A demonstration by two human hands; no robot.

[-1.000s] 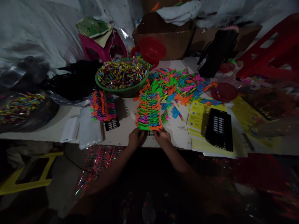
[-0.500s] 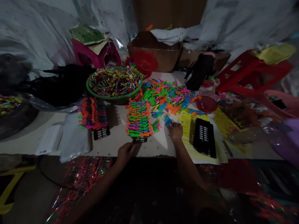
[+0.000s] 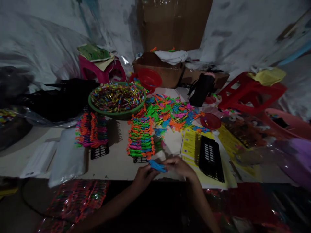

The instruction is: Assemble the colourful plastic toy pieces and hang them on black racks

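Between my two hands, just above the table's front edge, is a small blue plastic piece. My left hand pinches its left end, and my right hand grips its right end with the fingers closed. The right hand is slightly blurred. Right behind them stands a rack packed with rows of orange, green, blue and pink plastic pieces, its black grid base showing at the front. A heap of loose coloured plastic pieces lies beyond.
At left, a second filled rack stands beside stacked clear bags. A green basin of small colourful parts sits behind. On the right, black plastic trays rest on yellow printed sheets, near a red dish.
My right hand has come left from beside the loose pieces with the blue piece. My left hand has left the rack's base and meets it. The view has tilted up.
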